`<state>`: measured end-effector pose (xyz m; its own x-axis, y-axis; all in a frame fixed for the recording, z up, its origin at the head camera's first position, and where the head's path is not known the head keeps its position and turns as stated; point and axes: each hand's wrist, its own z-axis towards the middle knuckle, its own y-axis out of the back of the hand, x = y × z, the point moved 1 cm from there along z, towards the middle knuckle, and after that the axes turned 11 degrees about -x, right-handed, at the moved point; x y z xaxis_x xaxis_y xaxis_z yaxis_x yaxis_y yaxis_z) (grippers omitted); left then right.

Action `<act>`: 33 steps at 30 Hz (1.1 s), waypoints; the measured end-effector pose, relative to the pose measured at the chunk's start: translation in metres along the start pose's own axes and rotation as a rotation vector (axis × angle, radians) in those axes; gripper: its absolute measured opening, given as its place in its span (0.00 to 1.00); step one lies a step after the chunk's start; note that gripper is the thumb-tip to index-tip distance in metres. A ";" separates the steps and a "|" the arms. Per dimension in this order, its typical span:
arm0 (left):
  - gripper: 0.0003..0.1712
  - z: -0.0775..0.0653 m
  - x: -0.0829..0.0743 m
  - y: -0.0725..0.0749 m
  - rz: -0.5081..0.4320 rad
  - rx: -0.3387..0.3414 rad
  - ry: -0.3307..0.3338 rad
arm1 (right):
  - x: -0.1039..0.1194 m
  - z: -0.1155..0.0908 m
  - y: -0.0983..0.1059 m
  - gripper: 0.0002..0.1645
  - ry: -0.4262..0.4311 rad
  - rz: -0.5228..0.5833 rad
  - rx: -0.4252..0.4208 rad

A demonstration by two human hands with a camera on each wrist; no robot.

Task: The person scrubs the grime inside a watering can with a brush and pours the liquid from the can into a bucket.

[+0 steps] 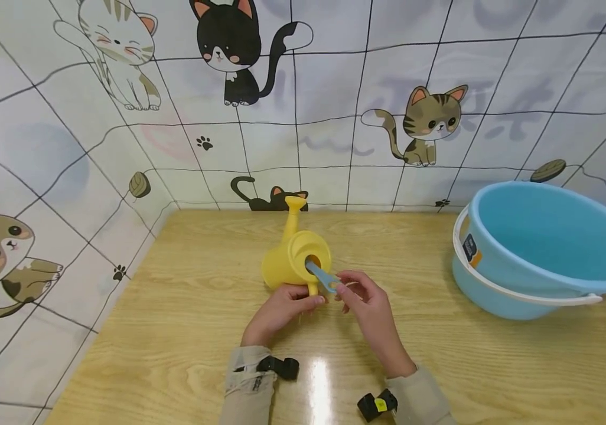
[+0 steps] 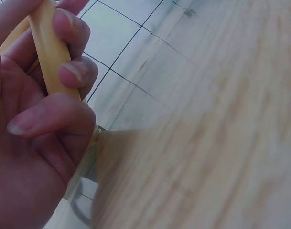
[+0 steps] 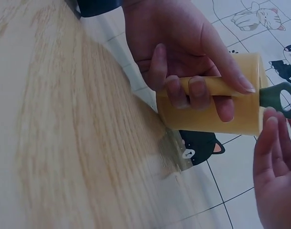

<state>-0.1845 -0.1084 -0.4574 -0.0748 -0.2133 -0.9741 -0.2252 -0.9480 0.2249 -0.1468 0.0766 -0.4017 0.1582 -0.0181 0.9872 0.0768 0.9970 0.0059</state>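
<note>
A yellow toy watering can (image 1: 280, 267) is held over the wooden table, its round opening facing me and its spout toward the wall. My left hand (image 1: 282, 313) grips the can's handle, fingers curled round it in the left wrist view. From the opening sticks out a blue-grey handle (image 1: 322, 275) with a hole at its end; its other end is hidden inside the can. My right hand (image 1: 371, 313) pinches the holed end between thumb and fingers. In the right wrist view, the same holed handle (image 3: 274, 95) shows beside the right fingertips.
Light-blue basins or buckets (image 1: 505, 248), one with a white carrying handle (image 1: 526, 297), stand at the right of the wooden table (image 1: 186, 330). Behind and to the left rises a white wall covering (image 1: 329, 141) with grid lines and cartoon cats.
</note>
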 end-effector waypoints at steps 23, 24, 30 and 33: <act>0.20 -0.010 -0.023 0.003 0.011 0.018 0.031 | -0.028 0.008 0.008 0.10 -0.028 0.094 -0.142; 0.20 -0.010 -0.023 0.003 0.011 0.017 0.034 | -0.027 0.008 0.008 0.10 -0.024 0.101 -0.149; 0.20 -0.010 -0.023 0.002 -0.002 0.011 0.030 | -0.032 0.009 0.012 0.12 0.033 0.112 -0.171; 0.21 -0.010 -0.023 0.003 -0.003 0.020 0.032 | -0.052 0.014 0.014 0.12 0.087 0.155 -0.184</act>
<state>-0.1738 -0.1081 -0.4343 -0.0428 -0.2184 -0.9749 -0.2444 -0.9439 0.2221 -0.1681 0.0931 -0.4511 0.2656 0.1192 0.9567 0.2219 0.9581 -0.1810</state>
